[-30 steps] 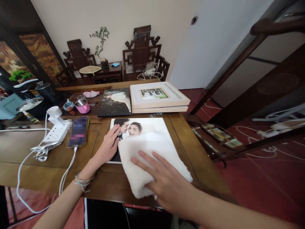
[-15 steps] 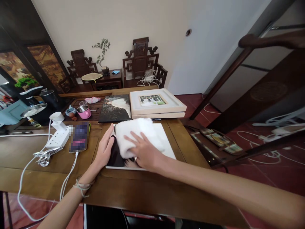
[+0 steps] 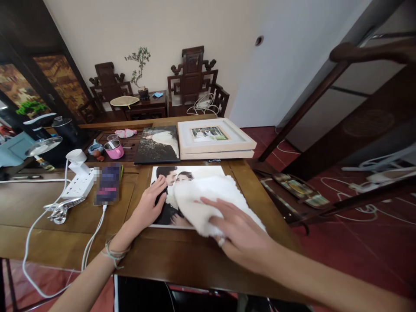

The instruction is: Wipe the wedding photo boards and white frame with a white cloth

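A photo panel [image 3: 169,203] showing two people lies flat on the wooden table [image 3: 182,255]. My left hand [image 3: 151,203] rests on its left edge with the fingers stretched out. Over the panel's right half spreads a white cloth [image 3: 208,195], partly bunched and hanging past the panel's right side. My right hand [image 3: 237,229], wearing a ring, grips the cloth near its front edge; part of the fingers is covered by the folds.
Behind the panel lie a dark photo board [image 3: 157,145] and stacked white frames [image 3: 214,138]. To the left are a phone [image 3: 108,184] on a cable, a power strip [image 3: 79,184], a clear clip [image 3: 61,210] and a pink mug [image 3: 113,150]. A wooden chair [image 3: 302,108] stands at right.
My right hand has moved right and nearer to me, dragging the cloth with it and uncovering the printed faces. My left hand has shifted slightly right, onto the panel's surface.
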`<state>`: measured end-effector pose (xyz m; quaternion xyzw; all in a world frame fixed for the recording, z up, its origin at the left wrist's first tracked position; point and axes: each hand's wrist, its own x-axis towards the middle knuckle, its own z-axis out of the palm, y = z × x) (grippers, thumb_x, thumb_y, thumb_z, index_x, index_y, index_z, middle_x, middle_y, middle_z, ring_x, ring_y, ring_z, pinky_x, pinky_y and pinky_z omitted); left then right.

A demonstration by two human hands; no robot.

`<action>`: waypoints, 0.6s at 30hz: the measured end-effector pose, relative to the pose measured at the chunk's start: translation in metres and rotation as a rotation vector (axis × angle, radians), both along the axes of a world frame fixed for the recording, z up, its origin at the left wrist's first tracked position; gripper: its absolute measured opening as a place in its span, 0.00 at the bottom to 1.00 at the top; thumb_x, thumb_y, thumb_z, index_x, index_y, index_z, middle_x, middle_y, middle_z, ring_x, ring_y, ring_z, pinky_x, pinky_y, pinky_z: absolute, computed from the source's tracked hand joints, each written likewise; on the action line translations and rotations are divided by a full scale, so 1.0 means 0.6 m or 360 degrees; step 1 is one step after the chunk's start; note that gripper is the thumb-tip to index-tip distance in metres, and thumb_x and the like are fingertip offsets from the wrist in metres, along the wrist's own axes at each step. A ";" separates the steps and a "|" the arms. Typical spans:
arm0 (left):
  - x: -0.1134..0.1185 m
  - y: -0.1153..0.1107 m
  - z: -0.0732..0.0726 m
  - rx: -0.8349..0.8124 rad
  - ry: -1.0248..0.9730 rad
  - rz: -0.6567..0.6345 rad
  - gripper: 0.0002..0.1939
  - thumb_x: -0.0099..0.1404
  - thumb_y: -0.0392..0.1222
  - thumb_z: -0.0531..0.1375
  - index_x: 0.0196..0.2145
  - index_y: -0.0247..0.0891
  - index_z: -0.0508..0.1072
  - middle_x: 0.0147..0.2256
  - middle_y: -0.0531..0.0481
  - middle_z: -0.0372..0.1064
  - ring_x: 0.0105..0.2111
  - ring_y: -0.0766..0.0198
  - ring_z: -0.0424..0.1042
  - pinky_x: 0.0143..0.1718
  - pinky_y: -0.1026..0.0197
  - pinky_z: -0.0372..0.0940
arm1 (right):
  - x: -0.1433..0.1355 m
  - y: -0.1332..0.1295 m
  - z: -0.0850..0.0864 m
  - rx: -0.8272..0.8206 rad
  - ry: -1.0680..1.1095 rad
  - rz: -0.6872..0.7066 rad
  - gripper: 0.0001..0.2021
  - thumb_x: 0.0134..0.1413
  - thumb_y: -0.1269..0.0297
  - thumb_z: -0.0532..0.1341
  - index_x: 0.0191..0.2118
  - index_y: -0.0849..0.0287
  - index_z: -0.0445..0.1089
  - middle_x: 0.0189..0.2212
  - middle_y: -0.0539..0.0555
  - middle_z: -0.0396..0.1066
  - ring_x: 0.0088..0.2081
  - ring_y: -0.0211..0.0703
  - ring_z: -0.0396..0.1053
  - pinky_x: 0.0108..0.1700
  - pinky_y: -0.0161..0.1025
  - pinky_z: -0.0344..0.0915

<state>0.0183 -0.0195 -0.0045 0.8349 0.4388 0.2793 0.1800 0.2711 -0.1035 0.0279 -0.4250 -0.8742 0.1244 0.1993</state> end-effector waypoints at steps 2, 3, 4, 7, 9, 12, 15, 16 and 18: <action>-0.001 0.001 -0.002 0.0031 0.0017 -0.0005 0.22 0.70 0.41 0.48 0.58 0.33 0.65 0.61 0.39 0.57 0.64 0.56 0.52 0.63 0.45 0.51 | -0.005 0.044 0.012 -0.0092 0.0099 -0.0137 0.16 0.47 0.73 0.52 0.40 0.60 0.72 0.50 0.65 0.70 0.51 0.58 0.67 0.50 0.58 0.64; -0.001 0.001 -0.003 0.0044 0.0015 -0.0006 0.22 0.69 0.40 0.49 0.58 0.32 0.65 0.61 0.39 0.57 0.63 0.56 0.53 0.63 0.46 0.52 | -0.013 0.067 0.021 -0.0176 0.0190 -0.0152 0.15 0.49 0.73 0.51 0.40 0.60 0.71 0.45 0.63 0.73 0.47 0.56 0.69 0.47 0.54 0.66; -0.002 0.002 -0.003 0.0055 0.0010 -0.0006 0.22 0.69 0.40 0.49 0.58 0.32 0.65 0.61 0.39 0.57 0.63 0.56 0.53 0.63 0.46 0.52 | -0.023 0.091 0.029 -0.0273 0.0299 -0.0141 0.14 0.51 0.72 0.51 0.41 0.59 0.71 0.41 0.60 0.74 0.43 0.53 0.71 0.44 0.50 0.68; -0.003 0.003 -0.004 0.0081 -0.0002 -0.0003 0.21 0.69 0.40 0.50 0.57 0.32 0.67 0.60 0.38 0.59 0.63 0.55 0.54 0.63 0.46 0.53 | -0.068 0.155 0.050 -0.0532 0.0530 -0.0065 0.11 0.58 0.67 0.51 0.40 0.58 0.69 0.35 0.54 0.75 0.34 0.45 0.72 0.37 0.40 0.68; -0.003 0.003 -0.004 0.0084 -0.0002 0.0007 0.21 0.69 0.40 0.50 0.56 0.31 0.68 0.60 0.38 0.59 0.63 0.54 0.55 0.62 0.46 0.53 | -0.098 0.188 0.058 -0.0579 0.0530 -0.0044 0.10 0.60 0.64 0.51 0.39 0.57 0.69 0.30 0.53 0.74 0.27 0.42 0.71 0.31 0.37 0.66; -0.004 0.003 -0.004 0.0072 -0.0014 0.0019 0.20 0.68 0.40 0.51 0.55 0.32 0.68 0.59 0.38 0.61 0.62 0.53 0.56 0.62 0.46 0.54 | -0.126 0.215 0.062 -0.0575 0.0469 -0.0008 0.08 0.59 0.64 0.52 0.37 0.56 0.68 0.26 0.51 0.72 0.22 0.40 0.67 0.25 0.35 0.62; -0.005 0.003 -0.004 0.0073 -0.0034 0.0020 0.20 0.68 0.40 0.51 0.56 0.35 0.68 0.59 0.40 0.61 0.62 0.54 0.57 0.62 0.46 0.54 | -0.120 0.213 0.061 -0.0529 0.0409 0.0023 0.08 0.54 0.69 0.53 0.36 0.57 0.68 0.28 0.52 0.72 0.25 0.41 0.68 0.27 0.35 0.62; -0.005 0.003 -0.004 0.0072 -0.0038 0.0018 0.20 0.68 0.40 0.51 0.56 0.35 0.68 0.59 0.41 0.61 0.62 0.54 0.57 0.62 0.45 0.54 | -0.109 0.207 0.060 -0.0508 0.0389 0.0032 0.08 0.52 0.71 0.53 0.36 0.57 0.68 0.29 0.52 0.72 0.27 0.42 0.69 0.29 0.35 0.63; -0.005 0.002 -0.004 0.0065 -0.0047 0.0011 0.20 0.68 0.39 0.51 0.56 0.36 0.68 0.60 0.42 0.60 0.62 0.54 0.56 0.62 0.45 0.53 | -0.078 0.191 0.056 -0.0463 0.0362 0.0042 0.10 0.49 0.75 0.52 0.36 0.58 0.68 0.33 0.55 0.73 0.33 0.45 0.70 0.34 0.37 0.63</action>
